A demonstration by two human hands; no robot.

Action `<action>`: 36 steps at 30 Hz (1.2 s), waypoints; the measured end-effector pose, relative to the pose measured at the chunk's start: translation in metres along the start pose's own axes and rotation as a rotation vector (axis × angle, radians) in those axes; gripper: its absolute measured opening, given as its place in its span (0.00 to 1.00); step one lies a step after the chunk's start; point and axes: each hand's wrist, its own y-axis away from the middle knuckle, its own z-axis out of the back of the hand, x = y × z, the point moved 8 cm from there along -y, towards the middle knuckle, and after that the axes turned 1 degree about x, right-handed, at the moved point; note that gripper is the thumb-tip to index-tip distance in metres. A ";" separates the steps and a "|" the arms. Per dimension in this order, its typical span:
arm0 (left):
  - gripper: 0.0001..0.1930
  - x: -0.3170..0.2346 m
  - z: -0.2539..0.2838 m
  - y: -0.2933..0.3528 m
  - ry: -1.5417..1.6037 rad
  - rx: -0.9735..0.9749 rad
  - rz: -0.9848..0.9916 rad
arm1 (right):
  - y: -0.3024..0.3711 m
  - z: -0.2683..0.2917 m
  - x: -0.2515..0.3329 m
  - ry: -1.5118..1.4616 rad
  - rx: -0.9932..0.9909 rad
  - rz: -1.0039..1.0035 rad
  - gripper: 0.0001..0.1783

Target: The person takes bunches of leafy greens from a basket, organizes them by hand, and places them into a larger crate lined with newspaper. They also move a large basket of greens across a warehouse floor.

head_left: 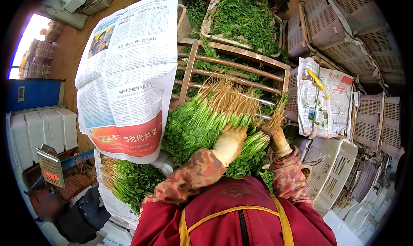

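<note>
A thick pile of coriander (189, 124) lies in front of me, its pale brown roots (226, 97) pointing away and its green leaves toward me. My left hand (232, 143), in a cream glove, rests flat on the stems with its fingers stretched out. At the pile's right edge, my right hand (278, 140), gloved with darkened fingertips, is closed around the stems of a smaller coriander bunch (278, 112), whose roots stick up beyond the fingers. Under the pile and beyond it runs a rusty metal rack (241, 56) with bars.
A large newspaper sheet (129, 74) hangs left of the pile; more coriander (135, 181) lies below it. Beyond the rack stands a crate of greens (243, 20). Stacked plastic crates (331, 26) and another newspaper (307, 112) are at right. A scale display (50, 166) and a person (81, 216) are lower left.
</note>
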 end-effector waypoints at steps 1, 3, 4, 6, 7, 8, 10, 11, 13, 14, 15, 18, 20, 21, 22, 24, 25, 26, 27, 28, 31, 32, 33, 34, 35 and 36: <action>0.23 -0.010 -0.004 -0.003 -0.222 -0.050 -0.092 | -0.002 -0.003 0.004 -0.025 -0.006 -0.016 0.41; 0.23 -0.020 -0.018 -0.011 -0.168 0.010 -0.103 | -0.001 -0.016 0.020 -0.026 -0.087 -0.051 0.33; 0.22 -0.023 -0.025 -0.013 -0.075 0.100 -0.073 | -0.002 -0.026 0.033 0.000 -0.111 -0.073 0.29; 0.18 -0.029 -0.030 -0.015 -0.093 0.228 -0.094 | -0.002 -0.034 0.042 0.076 -0.177 -0.156 0.19; 0.16 -0.030 -0.026 -0.014 -0.064 0.206 -0.105 | 0.000 -0.036 0.041 0.075 -0.230 -0.219 0.12; 0.15 -0.030 -0.022 -0.014 -0.035 0.184 -0.115 | 0.005 -0.028 0.036 0.111 -0.304 -0.215 0.11; 0.17 -0.010 -0.025 -0.012 -0.019 0.141 -0.021 | 0.012 -0.018 0.029 0.173 -0.450 -0.205 0.10; 0.17 0.002 -0.027 -0.011 -0.011 0.119 0.026 | 0.016 -0.012 0.027 0.164 -0.464 -0.264 0.10; 0.20 0.009 -0.016 -0.011 -0.016 0.166 0.114 | 0.009 -0.010 0.031 0.141 -0.429 -0.249 0.08; 0.20 0.008 -0.019 -0.013 -0.037 0.152 0.081 | 0.004 -0.009 0.032 0.130 -0.412 -0.243 0.07; 0.20 0.006 -0.024 -0.013 -0.055 0.137 0.055 | -0.002 -0.005 0.021 0.155 -0.370 -0.263 0.09; 0.24 0.001 -0.029 -0.018 -0.019 0.160 0.024 | -0.019 0.004 0.002 0.297 -0.301 -0.233 0.16; 0.25 -0.001 -0.034 -0.019 0.024 0.124 0.006 | -0.025 0.014 -0.018 0.378 -0.291 -0.283 0.18; 0.27 0.000 -0.037 -0.020 0.030 0.161 0.031 | -0.027 0.016 -0.023 0.411 -0.287 -0.329 0.19; 0.28 0.001 -0.038 -0.020 0.044 0.183 0.051 | -0.027 0.017 -0.024 0.373 -0.296 -0.320 0.20; 0.29 0.001 -0.038 -0.018 0.069 0.227 0.093 | -0.026 0.014 -0.024 0.296 -0.312 -0.302 0.21; 0.30 0.000 -0.037 -0.019 0.081 0.262 0.101 | -0.028 0.013 -0.024 0.301 -0.263 -0.277 0.20; 0.30 -0.002 -0.035 -0.022 0.094 0.297 0.110 | -0.029 0.010 -0.021 0.266 -0.249 -0.238 0.19; 0.31 -0.002 -0.036 -0.024 0.108 0.332 0.119 | -0.028 0.005 -0.012 0.232 -0.234 -0.201 0.19; 0.30 -0.002 -0.036 -0.025 0.102 0.349 0.122 | -0.028 0.001 -0.004 0.198 -0.219 -0.165 0.19; 0.31 -0.001 -0.037 -0.029 0.076 0.401 0.098 | -0.031 -0.006 0.003 0.200 -0.087 -0.142 0.16; 0.30 -0.002 -0.036 -0.030 0.098 0.409 0.088 | -0.028 -0.004 0.001 0.131 -0.123 -0.203 0.16; 0.30 -0.002 -0.037 -0.031 0.120 0.416 0.079 | -0.025 -0.008 0.005 0.061 -0.161 -0.260 0.15; 0.30 -0.003 -0.037 -0.030 0.145 0.422 0.070 | -0.021 -0.012 0.015 0.055 -0.178 -0.244 0.15; 0.28 0.001 -0.041 -0.026 0.169 0.255 0.008 | -0.014 -0.015 0.021 0.050 -0.194 -0.228 0.15; 0.27 -0.005 -0.039 -0.023 0.196 0.238 -0.013 | -0.008 -0.015 0.028 0.045 -0.216 -0.211 0.15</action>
